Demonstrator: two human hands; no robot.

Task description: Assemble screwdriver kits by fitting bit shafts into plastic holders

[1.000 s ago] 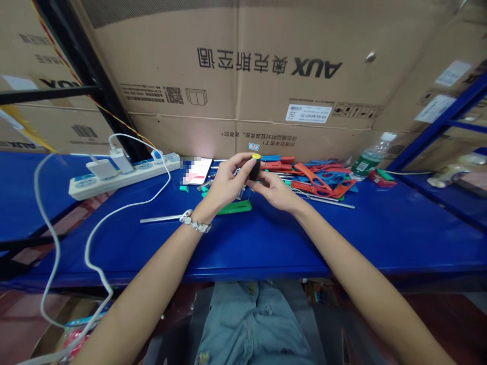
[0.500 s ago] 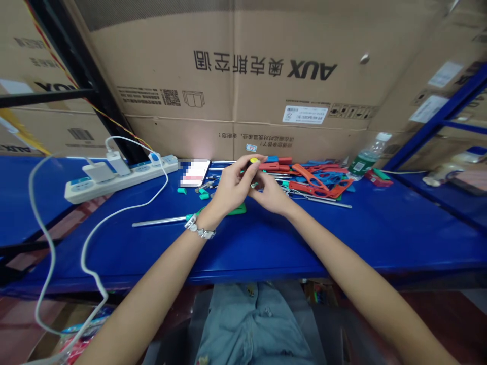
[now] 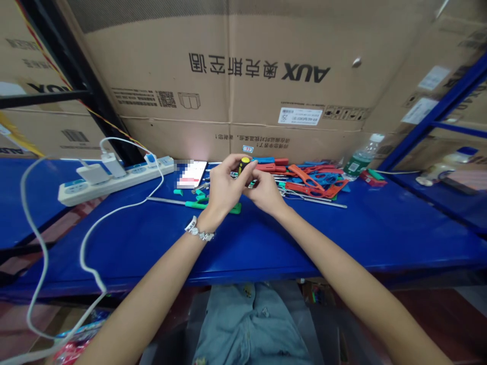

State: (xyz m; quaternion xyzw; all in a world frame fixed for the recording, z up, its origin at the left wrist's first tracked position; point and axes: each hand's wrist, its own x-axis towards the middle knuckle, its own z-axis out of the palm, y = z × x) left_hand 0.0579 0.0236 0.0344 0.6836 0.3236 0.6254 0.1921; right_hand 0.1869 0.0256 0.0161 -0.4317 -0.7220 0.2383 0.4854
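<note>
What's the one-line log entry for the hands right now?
left hand: grips yellow-topped handle | right hand: close beside it, grip hidden | green-handled tool: on blue table, partly behind left hand

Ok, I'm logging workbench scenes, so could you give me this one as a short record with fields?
Left hand: holds a yellow-and-black tool handle
Right hand: close beside the other; its grip is hidden
Work surface: smooth blue tabletop
Partly covered from view: metal rod with a green handle
Right side: jumbled red and blue plastic pieces, clear plastic bottle with green label
Left side: white plastic power strip, lit-screen rectangular phone
</note>
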